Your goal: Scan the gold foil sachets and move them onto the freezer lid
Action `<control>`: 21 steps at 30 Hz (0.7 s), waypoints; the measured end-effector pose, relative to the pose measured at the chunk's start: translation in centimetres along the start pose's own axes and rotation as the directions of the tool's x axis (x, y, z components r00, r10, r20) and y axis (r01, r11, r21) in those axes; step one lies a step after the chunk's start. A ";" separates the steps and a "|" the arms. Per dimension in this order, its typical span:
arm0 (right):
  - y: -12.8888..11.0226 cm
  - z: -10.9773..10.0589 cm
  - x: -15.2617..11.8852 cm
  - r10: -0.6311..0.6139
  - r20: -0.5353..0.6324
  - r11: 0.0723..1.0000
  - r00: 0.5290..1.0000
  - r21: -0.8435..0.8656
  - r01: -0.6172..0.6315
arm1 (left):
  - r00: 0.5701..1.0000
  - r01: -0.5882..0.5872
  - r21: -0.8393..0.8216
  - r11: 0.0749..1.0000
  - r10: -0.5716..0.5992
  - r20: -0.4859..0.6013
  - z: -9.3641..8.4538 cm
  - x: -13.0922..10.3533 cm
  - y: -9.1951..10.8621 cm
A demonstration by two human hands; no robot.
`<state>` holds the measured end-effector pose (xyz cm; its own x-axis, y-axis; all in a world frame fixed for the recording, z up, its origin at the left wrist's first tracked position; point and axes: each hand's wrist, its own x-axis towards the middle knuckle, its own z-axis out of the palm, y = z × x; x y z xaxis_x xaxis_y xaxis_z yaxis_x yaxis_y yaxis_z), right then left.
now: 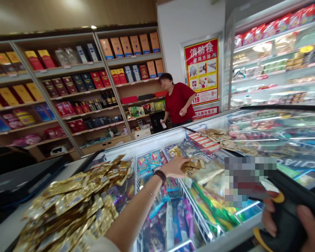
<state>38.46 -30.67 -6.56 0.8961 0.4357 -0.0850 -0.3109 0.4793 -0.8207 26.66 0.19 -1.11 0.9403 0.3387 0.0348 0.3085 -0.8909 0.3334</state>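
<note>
My left hand [174, 167] reaches forward over the open display freezer, with dark beads and a thin bangle on its wrist. Its fingers are closed on a few gold foil packets [196, 163], and the fingertips are partly hidden. At the lower right, my right hand [269, 217] grips a black pistol-grip handheld scanner [288, 210] with yellow trim; a blurred patch covers part of that area. A large heap of gold foil packets [76, 196] lies left of my left arm. More gold packets [217, 136] rest near the freezer's far side.
White wire dividers [191, 206] split the freezer's coloured packs. Its sliding glass lid [275, 140] lies to the right. A person in a red shirt [180, 101] stands beyond the freezer. Shelves of boxes [86, 84] line the back wall; a lit cooler [273, 70] stands right.
</note>
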 end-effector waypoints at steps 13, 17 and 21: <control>-1.7 1.9 -1.6 -0.029 0.054 0.998 0.998 0.051 0.026 | 0.893 0.320 -0.075 0.944 -0.327 -0.308 1.9 -1.3 3.5; -2.1 2.1 -1.9 0.005 0.068 0.999 0.998 0.038 -0.007 | 0.764 0.340 -0.380 0.860 -0.489 -0.422 1.5 -2.8 3.3; -2.3 3.3 -3.2 -0.015 0.109 0.998 0.994 -0.059 0.022 | 0.694 0.221 -0.583 0.782 -0.546 -0.469 2.0 -5.5 1.9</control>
<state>35.29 -30.62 -2.54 0.8606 0.5092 -0.0104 -0.2724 0.4430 -0.8541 22.33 -3.97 -2.52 0.4163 0.8637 0.2840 0.3648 -0.4448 0.8180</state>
